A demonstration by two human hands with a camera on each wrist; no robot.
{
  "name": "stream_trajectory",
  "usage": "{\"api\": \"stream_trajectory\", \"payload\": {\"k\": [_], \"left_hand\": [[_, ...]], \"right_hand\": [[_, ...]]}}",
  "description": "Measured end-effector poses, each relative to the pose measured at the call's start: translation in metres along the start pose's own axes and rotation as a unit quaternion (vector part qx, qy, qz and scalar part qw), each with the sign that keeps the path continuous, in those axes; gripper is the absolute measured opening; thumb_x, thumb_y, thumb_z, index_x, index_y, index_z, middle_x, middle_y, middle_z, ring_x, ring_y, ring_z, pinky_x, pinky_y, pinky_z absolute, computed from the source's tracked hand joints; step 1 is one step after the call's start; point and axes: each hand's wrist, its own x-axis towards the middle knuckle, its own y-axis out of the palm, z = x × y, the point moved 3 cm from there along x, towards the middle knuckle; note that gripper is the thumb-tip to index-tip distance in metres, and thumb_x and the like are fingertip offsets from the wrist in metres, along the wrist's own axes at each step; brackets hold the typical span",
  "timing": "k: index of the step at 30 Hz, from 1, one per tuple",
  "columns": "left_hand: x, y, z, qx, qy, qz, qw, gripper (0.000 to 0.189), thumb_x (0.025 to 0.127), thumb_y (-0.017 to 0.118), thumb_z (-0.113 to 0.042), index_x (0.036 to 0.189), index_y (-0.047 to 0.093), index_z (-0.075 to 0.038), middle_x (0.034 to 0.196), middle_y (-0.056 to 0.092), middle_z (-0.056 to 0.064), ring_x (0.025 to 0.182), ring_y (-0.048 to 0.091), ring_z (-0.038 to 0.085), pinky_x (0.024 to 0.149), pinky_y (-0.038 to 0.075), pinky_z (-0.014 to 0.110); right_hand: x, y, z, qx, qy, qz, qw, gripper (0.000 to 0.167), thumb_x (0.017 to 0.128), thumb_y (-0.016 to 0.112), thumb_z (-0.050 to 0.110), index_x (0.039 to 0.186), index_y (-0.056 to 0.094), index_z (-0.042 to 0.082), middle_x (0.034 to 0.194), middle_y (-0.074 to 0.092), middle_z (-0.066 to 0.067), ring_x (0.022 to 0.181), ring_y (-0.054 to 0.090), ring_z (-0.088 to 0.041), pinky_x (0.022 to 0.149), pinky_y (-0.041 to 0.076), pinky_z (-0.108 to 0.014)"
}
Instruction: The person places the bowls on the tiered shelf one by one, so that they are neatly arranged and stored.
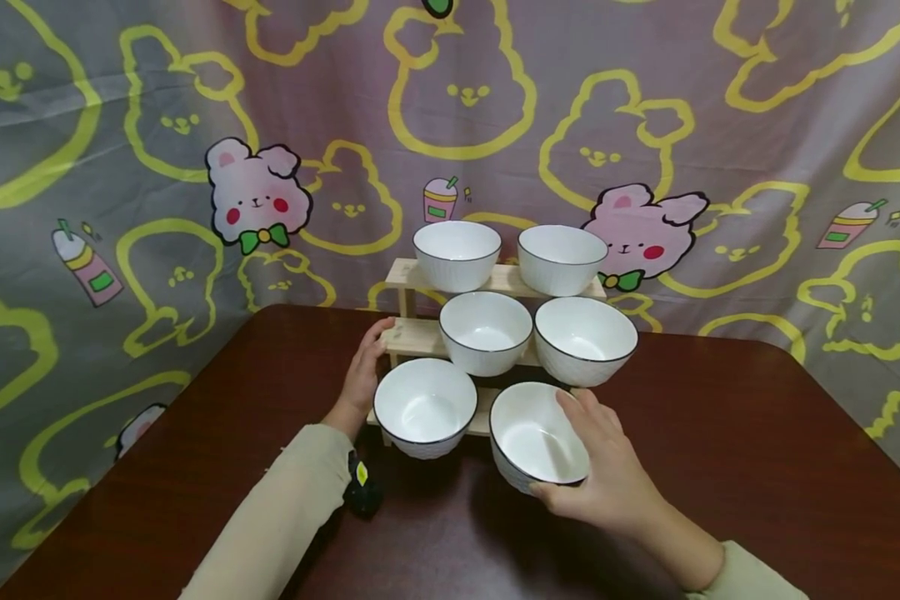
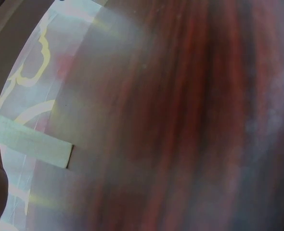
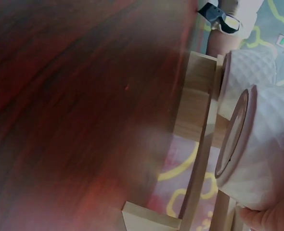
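Observation:
My right hand (image 1: 607,471) grips a white dark-rimmed bowl (image 1: 532,442) at the lower right of a wooden rack (image 1: 412,336); the thumb is at its near rim, the fingers at its right side. In the right wrist view the foot of this bowl (image 3: 236,134) shows beside the lowest shelf; whether it touches the wood I cannot tell. My left hand (image 1: 360,375) touches the left end of the middle shelf with fairly straight fingers, its thumb hidden. A second bowl (image 1: 425,408) stands on the lowest shelf, near my left hand.
Two bowls stand on the middle shelf, a left one (image 1: 486,333) and a right one (image 1: 585,342). The top shelf carries another pair, a left bowl (image 1: 457,257) and a right bowl (image 1: 562,260). Beneath the rack is a dark red-brown table (image 1: 720,433); a patterned curtain (image 1: 330,108) hangs behind.

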Motion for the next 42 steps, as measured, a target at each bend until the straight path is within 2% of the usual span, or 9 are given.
{"api": "stream_trajectory", "payload": {"k": [7, 15, 19, 24, 27, 32, 34, 38, 42], "left_hand": [[0.001, 0.0, 0.001, -0.004, 0.005, 0.001, 1.0, 0.046, 0.095, 0.025, -0.011, 0.135, 0.029, 0.012, 0.144, 0.026, 0.028, 0.125, 0.031, 0.017, 0.103, 0.02, 0.029], [0.001, 0.0, 0.001, -0.002, 0.006, 0.001, 1.0, 0.046, 0.095, 0.025, -0.012, 0.134, 0.029, 0.012, 0.144, 0.025, 0.028, 0.127, 0.029, 0.02, 0.104, 0.019, 0.031], [0.0, 0.0, -0.001, -0.007, 0.003, -0.002, 1.0, 0.045, 0.095, 0.025, -0.011, 0.134, 0.029, 0.012, 0.144, 0.025, 0.028, 0.124, 0.031, 0.016, 0.103, 0.02, 0.029], [0.001, -0.001, 0.001, -0.014, -0.002, -0.002, 0.9999, 0.045, 0.095, 0.024, -0.01, 0.135, 0.029, 0.011, 0.144, 0.025, 0.027, 0.12, 0.033, 0.011, 0.102, 0.021, 0.03], [0.001, -0.001, 0.002, -0.016, -0.006, 0.001, 0.9999, 0.045, 0.095, 0.023, -0.01, 0.135, 0.029, 0.011, 0.144, 0.025, 0.026, 0.119, 0.034, 0.01, 0.101, 0.022, 0.031], [0.001, -0.001, 0.0, -0.012, -0.001, 0.0, 0.9999, 0.045, 0.095, 0.024, -0.01, 0.135, 0.029, 0.011, 0.143, 0.026, 0.027, 0.119, 0.034, 0.012, 0.101, 0.022, 0.029], [0.001, -0.001, -0.001, -0.01, 0.002, -0.002, 0.9999, 0.046, 0.095, 0.024, -0.011, 0.134, 0.029, 0.011, 0.143, 0.026, 0.028, 0.121, 0.033, 0.015, 0.101, 0.022, 0.029], [0.001, -0.001, 0.0, -0.009, 0.002, -0.001, 1.0, 0.045, 0.095, 0.024, -0.011, 0.135, 0.029, 0.011, 0.144, 0.025, 0.027, 0.125, 0.03, 0.023, 0.102, 0.021, 0.03], [0.002, -0.001, 0.001, -0.004, 0.002, -0.002, 1.0, 0.045, 0.096, 0.023, -0.01, 0.134, 0.03, 0.012, 0.144, 0.026, 0.028, 0.127, 0.028, 0.025, 0.103, 0.02, 0.031]], "right_hand": [[0.0, 0.006, -0.001, 0.001, 0.034, -0.004, 0.9994, 0.09, 0.047, 0.082, 0.03, 0.125, 0.051, -0.002, 0.121, 0.05, -0.016, 0.104, 0.044, -0.033, 0.072, 0.042, -0.051], [0.002, 0.01, -0.004, 0.004, 0.076, 0.006, 0.9971, 0.09, 0.049, 0.083, 0.033, 0.126, 0.051, -0.001, 0.125, 0.049, -0.017, 0.104, 0.044, -0.034, 0.072, 0.043, -0.052], [0.004, 0.012, -0.004, 0.012, 0.104, 0.012, 0.9944, 0.092, 0.049, 0.085, 0.036, 0.128, 0.049, 0.003, 0.13, 0.048, -0.015, 0.107, 0.043, -0.033, 0.075, 0.041, -0.053], [0.007, 0.015, -0.001, 0.024, 0.135, -0.004, 0.9906, 0.096, 0.045, 0.088, 0.038, 0.126, 0.049, 0.007, 0.125, 0.052, -0.009, 0.103, 0.046, -0.029, 0.075, 0.04, -0.048], [0.008, 0.016, 0.001, 0.027, 0.178, -0.001, 0.9837, 0.097, 0.044, 0.089, 0.04, 0.126, 0.048, 0.01, 0.121, 0.054, -0.009, 0.1, 0.047, -0.028, 0.074, 0.04, -0.046], [0.007, 0.016, 0.005, 0.027, 0.27, 0.021, 0.9622, 0.101, 0.045, 0.089, 0.043, 0.129, 0.041, 0.015, 0.118, 0.052, -0.013, 0.102, 0.049, -0.032, 0.076, 0.042, -0.047], [0.008, 0.016, 0.006, 0.034, 0.282, 0.026, 0.9584, 0.103, 0.046, 0.089, 0.043, 0.131, 0.039, 0.013, 0.121, 0.05, -0.014, 0.105, 0.048, -0.033, 0.08, 0.041, -0.049], [0.01, 0.016, 0.008, 0.044, 0.279, 0.026, 0.9588, 0.105, 0.047, 0.089, 0.041, 0.132, 0.036, 0.01, 0.128, 0.045, -0.013, 0.111, 0.045, -0.031, 0.087, 0.039, -0.05], [0.009, 0.016, 0.007, 0.048, 0.288, 0.024, 0.9562, 0.105, 0.048, 0.089, 0.041, 0.132, 0.034, 0.01, 0.128, 0.045, -0.012, 0.11, 0.047, -0.031, 0.086, 0.04, -0.049]]}}
